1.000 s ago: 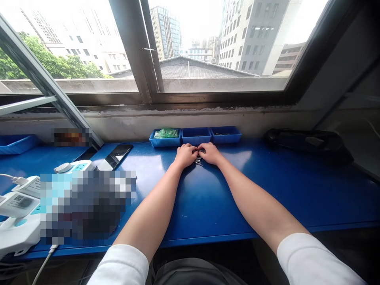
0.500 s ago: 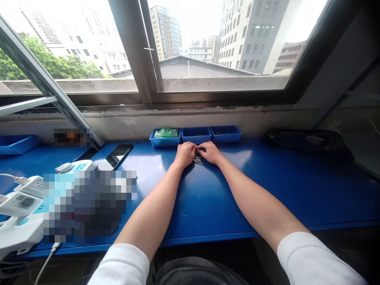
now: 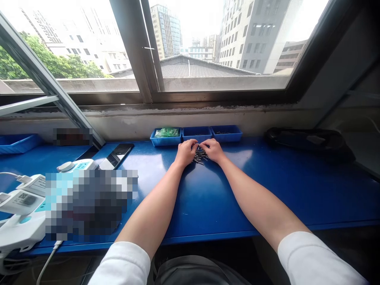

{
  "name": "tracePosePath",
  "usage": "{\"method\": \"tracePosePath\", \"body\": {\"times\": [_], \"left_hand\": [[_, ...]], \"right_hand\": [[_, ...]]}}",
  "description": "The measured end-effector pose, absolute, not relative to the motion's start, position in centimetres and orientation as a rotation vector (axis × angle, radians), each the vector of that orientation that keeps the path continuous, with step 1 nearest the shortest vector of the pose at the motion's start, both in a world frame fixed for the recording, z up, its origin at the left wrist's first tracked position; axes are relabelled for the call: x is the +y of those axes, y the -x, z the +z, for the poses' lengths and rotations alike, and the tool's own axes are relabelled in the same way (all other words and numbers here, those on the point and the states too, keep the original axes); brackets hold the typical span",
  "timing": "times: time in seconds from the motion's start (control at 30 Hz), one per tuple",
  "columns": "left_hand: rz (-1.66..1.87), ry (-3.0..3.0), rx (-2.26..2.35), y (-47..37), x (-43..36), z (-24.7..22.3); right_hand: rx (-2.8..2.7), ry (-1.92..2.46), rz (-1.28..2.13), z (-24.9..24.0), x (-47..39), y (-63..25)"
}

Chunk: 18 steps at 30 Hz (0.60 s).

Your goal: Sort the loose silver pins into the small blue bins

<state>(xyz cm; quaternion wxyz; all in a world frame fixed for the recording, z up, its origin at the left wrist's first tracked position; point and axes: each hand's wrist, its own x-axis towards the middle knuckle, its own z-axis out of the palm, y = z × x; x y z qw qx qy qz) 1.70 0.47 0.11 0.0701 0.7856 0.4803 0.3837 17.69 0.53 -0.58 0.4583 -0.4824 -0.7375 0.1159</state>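
Observation:
A small pile of thin dark metal pieces, screw-like in shape, (image 3: pixel 200 156) lies on the blue table between my hands. My left hand (image 3: pixel 186 151) is at the pile's left side, thumb and fingers bent together in a pinch. From the right, my right hand (image 3: pixel 212 150) also pinches, its fingertips almost meeting the left ones above the pile. Whatever is in the fingertips is too small to make out. Just behind my hands stand three blue bins: the left bin (image 3: pixel 152 139) holds green-and-clear plastic packets (image 3: pixel 166 132), the middle bin (image 3: pixel 196 137) and right bin (image 3: pixel 227 137) some dark small pieces.
A phone (image 3: pixel 119 156) lies on the blue table (image 3: pixel 213 209) to the left. Nearer are a white power strip with plugs (image 3: pixel 22 227) and a blurred-out item. A black bag-like object (image 3: pixel 308 143) rests at the back right; another blue tray (image 3: pixel 19 143) is far left.
Both hands have lifted slightly and drawn a little apart, the right one shifting right. More of the pile shows between them.

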Motion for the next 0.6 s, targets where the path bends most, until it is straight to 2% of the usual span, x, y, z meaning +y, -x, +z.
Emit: {"method": "tracePosePath", "body": {"times": [0.33, 0.6], "left_hand": [[1.057, -2.415, 1.57, -1.75, 0.44, 0.07], [0.996, -2.425, 1.62, -1.71, 0.53, 0.1]], "right_hand": [[-1.742, 1.185, 0.358, -0.51, 0.42, -17.67], [-1.56, 0.996, 0.667, -0.99, 1.14, -18.48]]}}
